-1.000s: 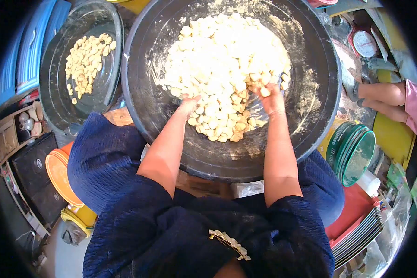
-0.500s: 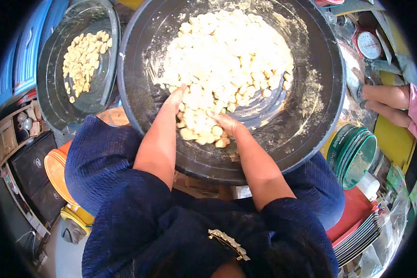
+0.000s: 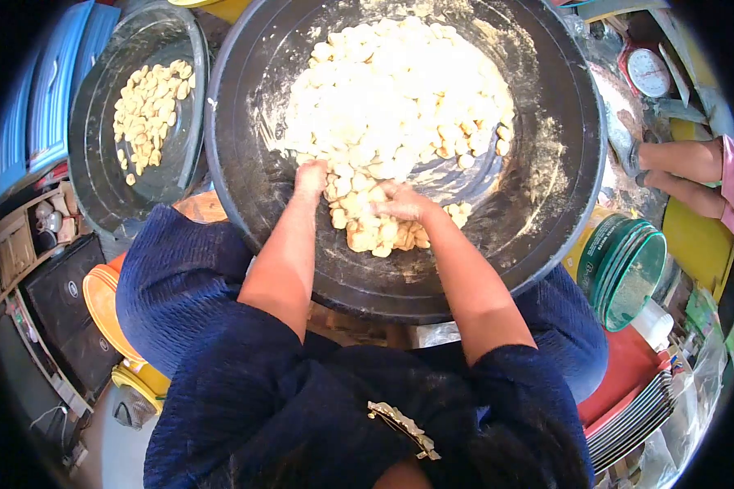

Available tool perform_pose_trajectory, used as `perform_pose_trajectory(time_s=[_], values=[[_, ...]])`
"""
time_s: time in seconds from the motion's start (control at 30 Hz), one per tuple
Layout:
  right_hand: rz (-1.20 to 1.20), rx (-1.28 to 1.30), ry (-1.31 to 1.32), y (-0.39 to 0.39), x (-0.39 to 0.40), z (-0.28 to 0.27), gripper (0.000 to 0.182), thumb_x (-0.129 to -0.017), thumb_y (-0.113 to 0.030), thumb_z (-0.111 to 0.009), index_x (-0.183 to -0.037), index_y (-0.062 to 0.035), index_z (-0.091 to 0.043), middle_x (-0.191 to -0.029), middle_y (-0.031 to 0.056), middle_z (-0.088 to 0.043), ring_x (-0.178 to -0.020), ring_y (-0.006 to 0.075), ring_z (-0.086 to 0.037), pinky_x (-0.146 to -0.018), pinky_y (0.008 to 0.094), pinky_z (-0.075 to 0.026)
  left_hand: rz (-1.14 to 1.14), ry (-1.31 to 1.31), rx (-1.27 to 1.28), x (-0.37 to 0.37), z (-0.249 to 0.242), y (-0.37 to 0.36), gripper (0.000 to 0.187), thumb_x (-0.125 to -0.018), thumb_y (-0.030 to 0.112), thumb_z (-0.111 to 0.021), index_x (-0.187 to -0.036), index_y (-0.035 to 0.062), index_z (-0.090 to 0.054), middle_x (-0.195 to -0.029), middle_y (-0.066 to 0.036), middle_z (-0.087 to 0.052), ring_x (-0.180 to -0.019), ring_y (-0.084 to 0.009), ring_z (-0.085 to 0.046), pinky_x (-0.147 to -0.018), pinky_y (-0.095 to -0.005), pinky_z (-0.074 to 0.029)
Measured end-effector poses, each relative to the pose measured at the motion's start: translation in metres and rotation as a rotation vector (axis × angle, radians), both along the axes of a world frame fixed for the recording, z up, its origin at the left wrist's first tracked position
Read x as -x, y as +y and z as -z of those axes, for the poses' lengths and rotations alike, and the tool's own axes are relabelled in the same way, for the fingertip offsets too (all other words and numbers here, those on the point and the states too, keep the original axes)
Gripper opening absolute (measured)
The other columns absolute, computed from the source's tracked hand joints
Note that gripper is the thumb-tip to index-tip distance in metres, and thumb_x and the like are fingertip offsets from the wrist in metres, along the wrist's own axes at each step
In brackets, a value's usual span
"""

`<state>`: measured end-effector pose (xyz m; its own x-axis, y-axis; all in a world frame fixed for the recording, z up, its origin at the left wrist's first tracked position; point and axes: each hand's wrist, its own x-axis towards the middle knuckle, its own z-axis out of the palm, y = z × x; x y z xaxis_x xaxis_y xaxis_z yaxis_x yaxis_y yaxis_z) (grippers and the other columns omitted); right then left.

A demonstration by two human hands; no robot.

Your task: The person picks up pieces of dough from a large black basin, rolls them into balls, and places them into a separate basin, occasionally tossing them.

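Note:
A wide black basin [image 3: 538, 244] rests across my lap, dusted with pale powder. Inside it lies a heap of small, pale, rounded dough-like pieces [image 3: 457, 138], so bright in the middle that single pieces blur together. At the heap's near left edge my left hand [image 3: 310, 175] presses in, its fingertips hidden among the pieces. My right hand [image 3: 404, 202] reaches leftward over the near clump [image 3: 375, 232], thumb and fingers apart and touching the pieces. A few pieces sit just right of my right wrist.
A smaller dark basin [image 3: 94, 155] with similar pieces stands at the upper left. To the right are stacked green buckets [image 3: 634, 277], a red tray stack [image 3: 620, 383] and a dial scale [image 3: 648, 73]. Another person's legs [image 3: 681, 159] show at right; an orange tub [image 3: 102, 301] is at left.
My right hand has shifted slightly up and right. The near clump has spread rightward, with some pieces now right of my wrist. My left hand has moved slightly toward me.

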<state>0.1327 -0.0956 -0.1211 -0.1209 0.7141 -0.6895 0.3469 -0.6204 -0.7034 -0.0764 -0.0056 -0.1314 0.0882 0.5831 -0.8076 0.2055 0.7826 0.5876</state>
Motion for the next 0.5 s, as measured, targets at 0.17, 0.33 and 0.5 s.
perform_pose_trajectory(time_s=[0.17,0.33,0.5], values=[[0.047,0.260,-0.071,0.007,-0.087,-0.040,0.055,-0.075,-0.046,-0.061,-0.110,-0.0037,-0.057,-0.100,0.0112,-0.061,-0.093,0.0242,-0.057,-0.084,0.0366,-0.044,0.593,0.555,-0.266,-0.047,-0.001,-0.045,0.038,-0.079,0.028,-0.056,-0.106,0.0007,-0.053,-0.106,-0.012,-0.056,-0.085,-0.0167,-0.056,-0.055,-0.0295,-0.048],[0.272,0.476,-0.259,-0.041,-0.119,0.031,0.076,-0.075,-0.066,-0.043,-0.105,0.0031,-0.058,-0.104,0.0212,-0.059,-0.090,0.0278,-0.060,-0.078,0.0351,-0.046,0.796,-0.163,0.354,-0.017,-0.044,0.008,0.051,-0.075,0.045,-0.054,-0.114,0.0122,-0.052,-0.105,-0.006,-0.054,-0.086,-0.0186,-0.051,-0.071,-0.0335,-0.045],[-0.124,0.459,0.105,0.014,0.019,-0.066,0.075,-0.080,-0.062,-0.043,-0.128,-0.0039,-0.040,-0.131,0.0176,-0.039,-0.120,0.0273,-0.037,-0.093,0.0423,-0.037,0.188,-0.018,0.161,0.008,-0.019,0.015,0.052,-0.082,0.044,-0.052,-0.116,0.0056,-0.047,-0.112,-0.009,-0.050,-0.096,-0.0197,-0.050,-0.075,-0.0371,-0.047]])
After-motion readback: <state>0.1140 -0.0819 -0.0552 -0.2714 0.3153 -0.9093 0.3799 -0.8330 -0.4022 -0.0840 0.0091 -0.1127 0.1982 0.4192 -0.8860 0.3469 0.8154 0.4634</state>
